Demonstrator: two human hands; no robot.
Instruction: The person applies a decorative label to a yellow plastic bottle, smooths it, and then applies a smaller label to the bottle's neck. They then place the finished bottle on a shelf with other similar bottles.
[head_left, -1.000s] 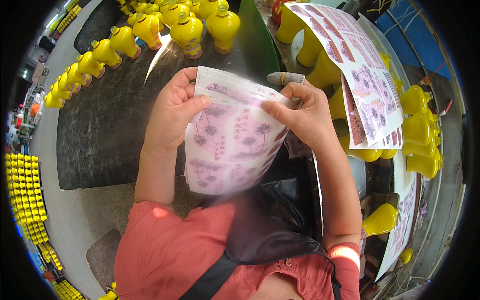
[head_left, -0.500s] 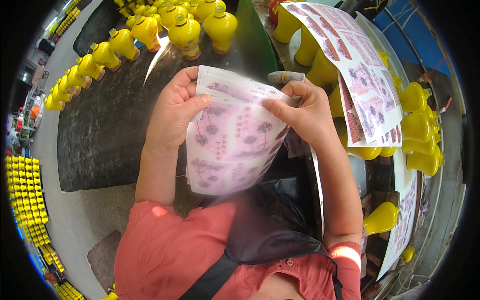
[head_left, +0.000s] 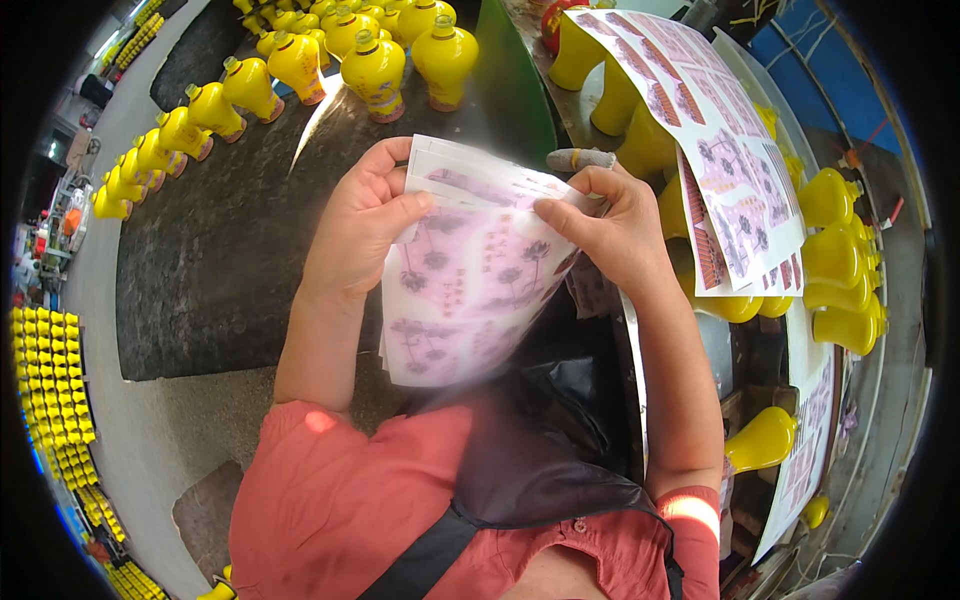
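Note:
Several decal sheets point(head_left: 460, 290), pink with dark flower prints and white borders, hang in a loose stack between my two hands above my lap. My left hand point(head_left: 375, 225) pinches their upper left edge, thumb on the front. At the upper right corner, my right hand point(head_left: 615, 225) grips them between thumb and bent fingers. A grey cover with a yellow band point(head_left: 582, 159) sits on one finger of that hand. The lower part of the sheets bows outward and hides part of the dark apron point(head_left: 550, 440) beneath.
Yellow vases point(head_left: 375, 75) stand in rows on the dark table point(head_left: 220, 270). To the right, more printed sheets point(head_left: 735, 170) drape over yellow vases, with another yellow vase point(head_left: 762, 440) lying nearer. A green panel point(head_left: 515, 85) rises at the table's far edge. Stacked yellow vases point(head_left: 55, 375) fill the far left.
Both hands and the sheets have shifted slightly to the right, the left hand more than the right. Their hold on the sheets stays the same.

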